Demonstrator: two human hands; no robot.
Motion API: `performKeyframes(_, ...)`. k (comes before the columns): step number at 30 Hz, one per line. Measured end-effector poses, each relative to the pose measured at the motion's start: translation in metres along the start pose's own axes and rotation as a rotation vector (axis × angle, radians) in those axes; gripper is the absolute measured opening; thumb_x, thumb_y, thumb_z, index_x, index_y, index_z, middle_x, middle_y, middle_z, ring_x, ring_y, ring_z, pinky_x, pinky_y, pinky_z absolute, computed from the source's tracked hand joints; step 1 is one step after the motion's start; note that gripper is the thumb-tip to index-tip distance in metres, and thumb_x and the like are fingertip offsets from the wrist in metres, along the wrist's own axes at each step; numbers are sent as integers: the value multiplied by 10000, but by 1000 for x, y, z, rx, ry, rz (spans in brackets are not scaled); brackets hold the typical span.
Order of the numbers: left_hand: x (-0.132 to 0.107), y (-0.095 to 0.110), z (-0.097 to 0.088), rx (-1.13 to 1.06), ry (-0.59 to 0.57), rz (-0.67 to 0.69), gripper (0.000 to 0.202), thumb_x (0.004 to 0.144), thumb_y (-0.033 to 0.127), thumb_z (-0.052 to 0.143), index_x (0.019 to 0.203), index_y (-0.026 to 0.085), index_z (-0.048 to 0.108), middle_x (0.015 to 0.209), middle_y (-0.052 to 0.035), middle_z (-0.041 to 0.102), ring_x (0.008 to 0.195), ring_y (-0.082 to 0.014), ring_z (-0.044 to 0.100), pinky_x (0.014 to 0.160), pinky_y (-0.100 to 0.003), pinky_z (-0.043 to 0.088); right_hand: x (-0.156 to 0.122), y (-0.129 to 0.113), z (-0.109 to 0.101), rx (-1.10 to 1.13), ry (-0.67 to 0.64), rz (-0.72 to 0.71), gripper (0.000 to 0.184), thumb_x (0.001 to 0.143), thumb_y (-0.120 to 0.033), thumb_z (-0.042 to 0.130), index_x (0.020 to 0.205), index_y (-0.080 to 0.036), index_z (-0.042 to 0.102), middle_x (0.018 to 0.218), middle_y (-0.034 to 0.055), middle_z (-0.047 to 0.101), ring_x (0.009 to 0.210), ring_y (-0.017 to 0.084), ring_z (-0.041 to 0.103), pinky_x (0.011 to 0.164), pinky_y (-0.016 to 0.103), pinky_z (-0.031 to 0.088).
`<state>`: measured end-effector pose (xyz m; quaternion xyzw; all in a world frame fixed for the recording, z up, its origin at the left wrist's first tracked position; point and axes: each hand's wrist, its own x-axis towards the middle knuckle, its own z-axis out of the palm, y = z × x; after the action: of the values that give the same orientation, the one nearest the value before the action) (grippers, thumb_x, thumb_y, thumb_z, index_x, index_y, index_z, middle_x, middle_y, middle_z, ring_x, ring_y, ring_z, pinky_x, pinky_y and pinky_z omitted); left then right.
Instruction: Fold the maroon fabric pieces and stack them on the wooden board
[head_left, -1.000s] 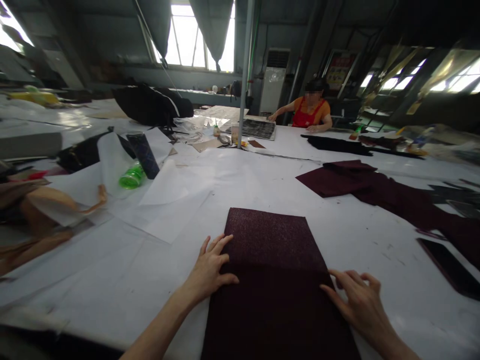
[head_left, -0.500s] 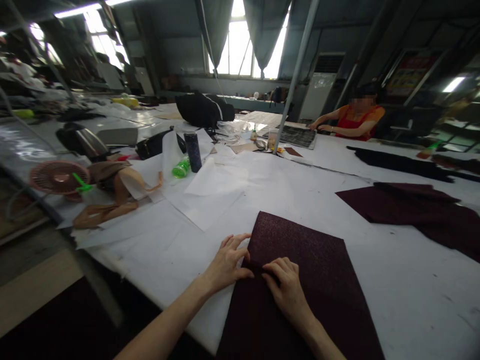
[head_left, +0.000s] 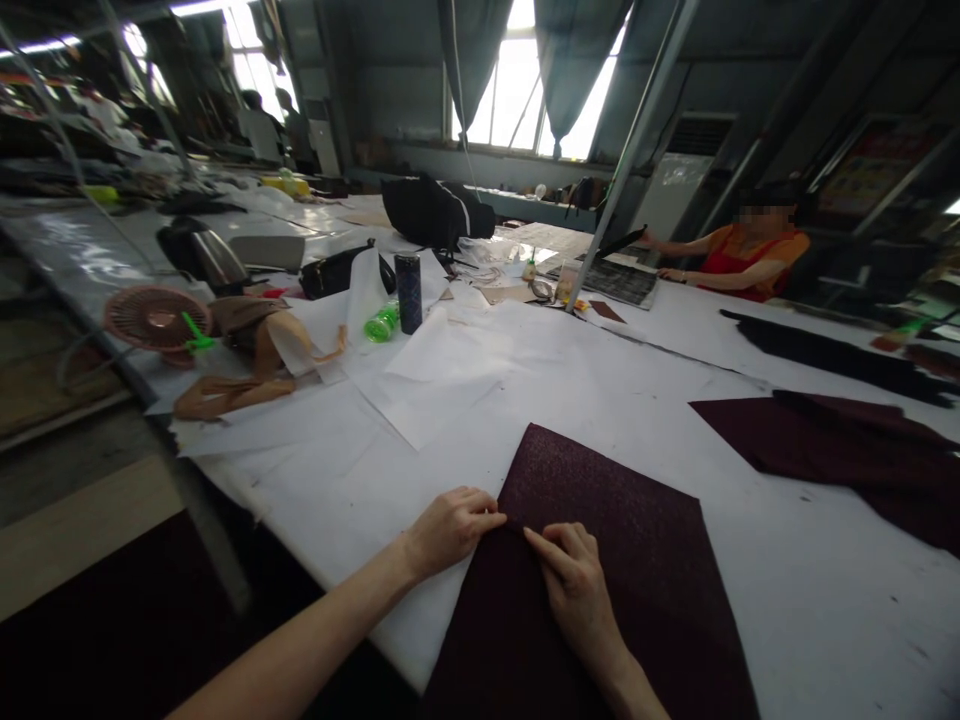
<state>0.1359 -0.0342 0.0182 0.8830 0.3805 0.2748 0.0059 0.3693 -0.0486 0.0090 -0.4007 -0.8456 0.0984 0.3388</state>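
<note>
A dark maroon piece of fabric [head_left: 622,540] lies over the near part of the white-covered table [head_left: 810,600], its lower end running out of view at the bottom. At its left edge, my left hand [head_left: 457,525] pinches the cloth between thumb and fingers. My right hand [head_left: 577,580] rests on the fabric just to the right, its thumb and index finger closed together on the cloth near a crease. The two hands' fingertips are a short gap apart.
More maroon fabric [head_left: 832,440] lies to the right, with a black strip of cloth [head_left: 840,350] behind it. At left are a pink fan [head_left: 154,320], a kettle [head_left: 202,255], a dark tumbler [head_left: 409,295] and a green bottle [head_left: 382,322]. A pole [head_left: 630,160] rises mid-table; a co-worker [head_left: 757,255] works beyond.
My left hand's fingers have closed from spread to a pinch on the fabric edge. My right thumb and index finger have drawn together. The view has turned slightly left; the co-worker lifts something dark.
</note>
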Motion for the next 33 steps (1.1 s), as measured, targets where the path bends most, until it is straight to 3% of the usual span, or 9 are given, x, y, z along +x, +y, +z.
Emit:
performKeyframes(11,-5,4,-1,115,-6,116,231,948,135,413,1072,156,607,914,-44,620,823,-128,575,760,-272,498,0,-5,-1,-94,-14,-55,374,915,-60,404,1170,-229,618,905,61,558,861,197,500,760,373,387)
performKeyframes(28,-6,4,4,164,-39,132,220,950,127,396,1054,137,590,911,-52,598,828,-144,561,764,-290,486,1,-10,-1,-140,-7,-76,344,922,-77,409,1157,-216,619,882,60,560,844,195,498,770,371,384)
performKeyframes(33,-5,6,1,201,-96,151,205,940,116,409,1055,128,578,892,-53,591,816,-147,560,765,-292,489,0,-10,0,-149,-27,-81,358,913,-67,401,1166,-212,608,890,66,561,850,202,496,792,390,380)
